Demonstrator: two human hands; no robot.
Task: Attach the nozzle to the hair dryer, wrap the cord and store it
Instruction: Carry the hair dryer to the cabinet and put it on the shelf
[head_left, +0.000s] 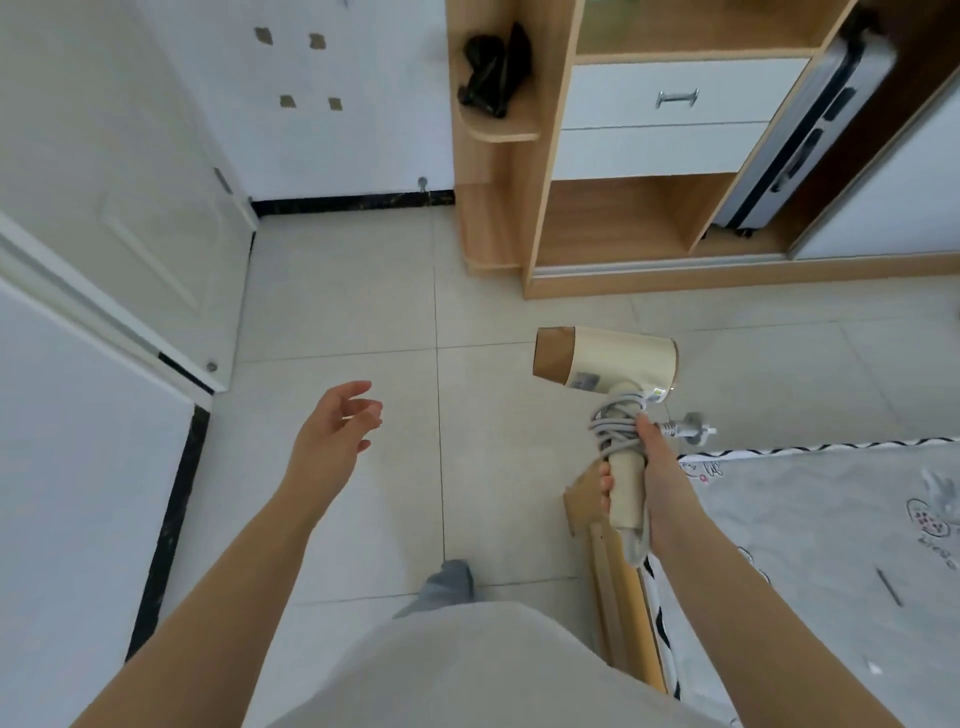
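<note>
Dryer (618, 361) — cream body, held in the air over the tiled floor (363, 312), beyond the foot corner of the bed (831, 509). Nozzle (555, 356) — tan, fitted on the barrel's front, pointing left. Cord (613, 426) — grey, wound in loops round the upper handle; plug (688, 428) sticks out to the right, a short loop hangs below the handle's end. Right hand (657, 478) — grip closed round the handle, thumb on the loops. Left hand (335, 431) — empty, grip wide with fingers loosely curled, well apart from the dryer. Wardrobe (623, 223) — wooden, at the far edge of the floor, with white drawers (670, 119); a black item (493, 70) lies on its rounded side shelf.
</note>
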